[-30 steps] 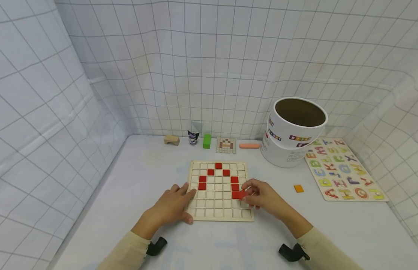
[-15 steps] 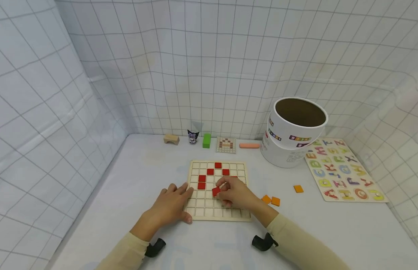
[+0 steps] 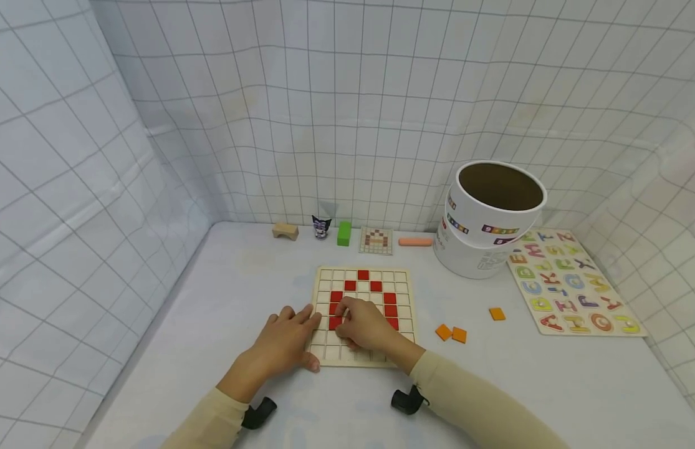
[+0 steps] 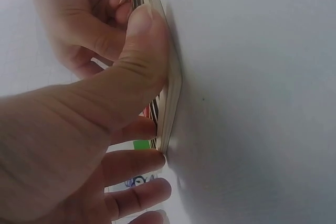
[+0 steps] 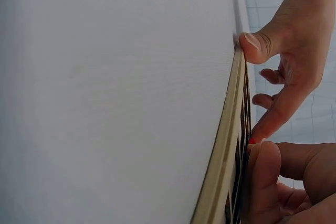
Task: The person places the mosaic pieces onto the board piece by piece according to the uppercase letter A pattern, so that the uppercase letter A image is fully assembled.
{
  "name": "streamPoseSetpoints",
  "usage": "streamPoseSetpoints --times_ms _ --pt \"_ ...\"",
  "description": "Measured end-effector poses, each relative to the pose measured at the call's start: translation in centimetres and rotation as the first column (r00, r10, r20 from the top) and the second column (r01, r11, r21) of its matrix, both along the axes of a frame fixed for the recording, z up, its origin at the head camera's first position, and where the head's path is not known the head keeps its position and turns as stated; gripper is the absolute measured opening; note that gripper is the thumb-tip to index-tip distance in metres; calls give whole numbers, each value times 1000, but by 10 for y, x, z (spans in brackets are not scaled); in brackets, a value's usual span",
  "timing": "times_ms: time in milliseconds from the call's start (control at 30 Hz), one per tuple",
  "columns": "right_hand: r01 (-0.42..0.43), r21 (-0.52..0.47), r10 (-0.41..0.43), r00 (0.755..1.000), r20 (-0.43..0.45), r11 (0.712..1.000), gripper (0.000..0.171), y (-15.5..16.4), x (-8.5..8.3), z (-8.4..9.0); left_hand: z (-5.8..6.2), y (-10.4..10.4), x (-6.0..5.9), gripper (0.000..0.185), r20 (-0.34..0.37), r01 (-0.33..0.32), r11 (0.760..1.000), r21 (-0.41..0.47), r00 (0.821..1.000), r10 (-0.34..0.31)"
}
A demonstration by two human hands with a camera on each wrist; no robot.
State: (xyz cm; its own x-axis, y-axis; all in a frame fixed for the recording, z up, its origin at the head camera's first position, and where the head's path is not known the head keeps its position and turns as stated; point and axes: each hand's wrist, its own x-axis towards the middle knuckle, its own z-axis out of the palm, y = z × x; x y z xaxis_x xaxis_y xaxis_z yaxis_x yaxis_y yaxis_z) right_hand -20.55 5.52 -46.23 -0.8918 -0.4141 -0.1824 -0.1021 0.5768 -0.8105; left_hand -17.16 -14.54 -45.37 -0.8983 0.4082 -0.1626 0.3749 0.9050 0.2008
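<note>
A square wooden grid board (image 3: 404,349) lies on the white table, with red square tiles in an arch-like pattern. My right hand (image 3: 365,323) reaches over the board's left half. Its thumb and index finger pinch the edge of a red tile (image 3: 334,323) at the bottom of the left red column. In the right wrist view, a sliver of that red tile (image 5: 252,141) shows at the fingertips. My left hand (image 3: 288,342) rests with spread fingers along the board's left edge, its thumb near the front corner. Part of the grid is hidden under the right hand.
Orange tiles (image 3: 459,335) lie right of the board. A white bucket (image 3: 465,252) stands behind them, beside a letter puzzle board (image 3: 576,300). Along the back are a wooden arch (image 3: 285,231), a small figure (image 3: 321,228), a green block (image 3: 344,234), a pattern card (image 3: 376,241) and an orange stick (image 3: 416,242).
My right hand has moved left across the board, carrying the red tile from the right column to the left one. Two orange tiles it covered now show. The left hand stays put.
</note>
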Motion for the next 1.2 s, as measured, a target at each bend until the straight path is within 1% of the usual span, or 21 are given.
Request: streamPoseSetpoints --times_ms 167,367,567,700,800,900,967,1033,1100,1167,1200 --pt "11 32 -10 1000 -16 999 16 -4 -2 -1 0 0 1 98 -4 7 1000 -5 1000 -7" --pt "13 36 -12 1000 -9 999 13 -7 -2 -1 2 -3 2 97 0 -8 1000 -7 1000 8" --pt "40 50 -39 999 -21 998 10 -5 -2 0 2 -4 1 97 3 -2 1000 6 1000 2" --pt "49 34 -48 999 -12 998 10 -1 -1 0 1 -2 1 97 9 -1 1000 9 1000 1" --pt "47 -4 -47 999 -8 999 12 13 3 4 0 0 0 97 16 1 1000 10 1000 -1" --pt "13 -87 -14 1000 -8 996 18 45 8 10 -2 2 0 98 23 -4 1000 12 1000 4" --pt "-21 -146 23 1000 9 989 24 79 11 15 -2 2 0 98 27 -7 1000 11 1000 6" --pt "-36 -182 42 999 27 983 29 120 12 18 -1 2 1 98 27 -9 1000 10 1000 8" --pt "12 -165 -4 999 49 986 34 165 12 21 -1 2 0 98 25 -9 1000 7 1000 9" --pt "111 -101 -106 993 53 989 39 209 12 21 0 1 0 97 26 -10 1000 8 1000 10" --pt "170 -71 -166 985 55 983 43 228 13 21 0 0 -1 97 25 -10 1000 5 1000 10"
